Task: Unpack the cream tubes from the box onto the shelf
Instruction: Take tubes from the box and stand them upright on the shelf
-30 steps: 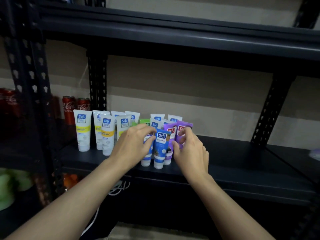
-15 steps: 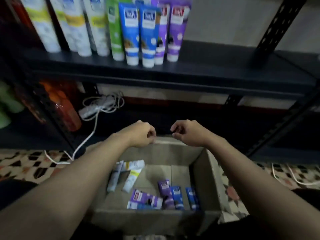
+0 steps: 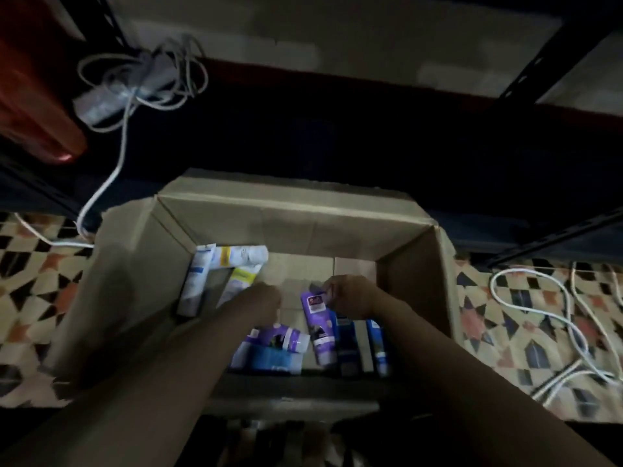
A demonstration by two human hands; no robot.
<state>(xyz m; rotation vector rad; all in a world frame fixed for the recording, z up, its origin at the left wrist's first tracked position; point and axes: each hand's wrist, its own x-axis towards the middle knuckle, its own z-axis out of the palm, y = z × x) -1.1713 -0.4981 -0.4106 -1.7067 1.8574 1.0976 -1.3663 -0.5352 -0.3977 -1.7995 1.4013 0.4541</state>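
I look down into an open cardboard box [image 3: 290, 200] on the floor. Both my hands are inside it. My right hand [image 3: 352, 294] pinches the top end of a purple cream tube [image 3: 317, 318] lying on the box floor. My left hand [image 3: 261, 301] hovers beside a yellow-green tube [image 3: 241, 279]; its fingers are hidden from me. Two white tubes [image 3: 197, 281] lie in the far left corner. Another purple tube [image 3: 281, 337] and several blue tubes [image 3: 347, 345] lie near the front wall. The shelf with the standing tubes is out of view.
The dark bottom shelf board [image 3: 337, 136] runs just behind the box. A white power strip with coiled cable [image 3: 128, 85] lies at the upper left beside an orange-red object [image 3: 37, 106]. More white cable [image 3: 539, 298] loops over the patterned floor on the right.
My view dropped from the shelf to the box. Both hands went from the standing tubes down over the rim into the box, and the right one reached the purple tube.
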